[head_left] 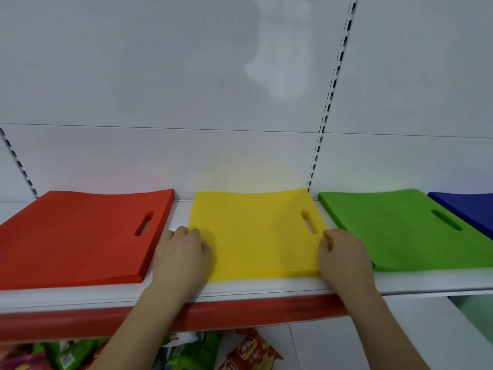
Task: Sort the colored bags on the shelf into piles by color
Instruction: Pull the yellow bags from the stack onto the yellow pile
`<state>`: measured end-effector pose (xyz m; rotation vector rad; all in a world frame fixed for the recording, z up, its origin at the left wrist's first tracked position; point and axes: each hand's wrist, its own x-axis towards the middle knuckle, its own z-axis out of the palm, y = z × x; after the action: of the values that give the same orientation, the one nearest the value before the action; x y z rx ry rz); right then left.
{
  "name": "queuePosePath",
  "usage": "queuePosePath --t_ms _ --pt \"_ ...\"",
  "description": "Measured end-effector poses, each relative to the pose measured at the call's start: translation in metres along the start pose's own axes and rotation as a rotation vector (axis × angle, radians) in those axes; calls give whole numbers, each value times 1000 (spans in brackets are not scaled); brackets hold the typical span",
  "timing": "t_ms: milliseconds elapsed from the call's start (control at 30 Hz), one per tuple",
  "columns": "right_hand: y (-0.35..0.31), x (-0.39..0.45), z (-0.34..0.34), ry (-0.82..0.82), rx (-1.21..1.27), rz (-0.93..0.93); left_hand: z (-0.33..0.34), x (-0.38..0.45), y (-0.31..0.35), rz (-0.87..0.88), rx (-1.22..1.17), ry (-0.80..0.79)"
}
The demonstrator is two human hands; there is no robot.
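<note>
With both hands curled against the yellow pile (256, 233), this looks like a squaring-up job rather than a carry. Left hand (181, 252) sits at the pile's left edge, fingers bent and knuckles up, fingertips pressing on the corner of the top bag; whether anything is actually pinched there, I cannot tell. Right hand (344, 255) mirrors it on the right edge, fingers tucked in toward the stack just below the handle slot, half-clenched, again more a nudge than a clear grasp. Nothing is lifted; the yellow bags lie flat on the white shelf (266, 287).

Out from there, the picture is tidy. Red pile (77, 236) to the left, thick and neatly stacked, its handle cut-out near the right edge. Green pile (400, 231) to the right, just beside the right hand, and a blue pile (469, 209) beyond it, cut off by the frame. Each stack shows one color only, with strips of bare shelf between them.

So my read: the sorting proper appears close to done, and this is the finishing touch, aligning the yellow stack's edges. Next move probably calls for a gentle inward squeeze from both sides, keeping the thin top sheets from buckling or sliding, then letting go cleanly.

The bags themselves look like flat, matte non-woven fabric, floppy and light, each with an oval die-cut handle. Below the red-trimmed shelf lip, snack packets (250, 351) sit on the lower level, no part of this job.
</note>
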<state>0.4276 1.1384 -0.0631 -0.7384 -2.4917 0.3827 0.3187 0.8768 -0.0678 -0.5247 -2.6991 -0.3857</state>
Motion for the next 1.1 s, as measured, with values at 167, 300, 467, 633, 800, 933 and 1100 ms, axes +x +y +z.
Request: queuePosePath --t_ms 167,300,467,633,800,933,1100 --pt "-5 -1 -4 -6 2 8 1 1 -8 -8 -35 -78" --pt "-9 -5 -9 -8 25 2 -7 1 -4 1 -48 -84" --pt "-9 -4 -10 -50 22 5 -3 1 -7 -1 -32 -102" --pt "-8 -10 -13 70 19 -44 -6 -3 -3 -42 -54 65" --pt "-27 -17 -28 178 159 -187 -35 -18 3 -38 -129 276" --pt "-44 -30 -28 158 283 -230 -47 -40 1 -64 -191 307" --pt "-66 -59 -17 23 406 -226 -60 -84 -18 -201 -157 300"
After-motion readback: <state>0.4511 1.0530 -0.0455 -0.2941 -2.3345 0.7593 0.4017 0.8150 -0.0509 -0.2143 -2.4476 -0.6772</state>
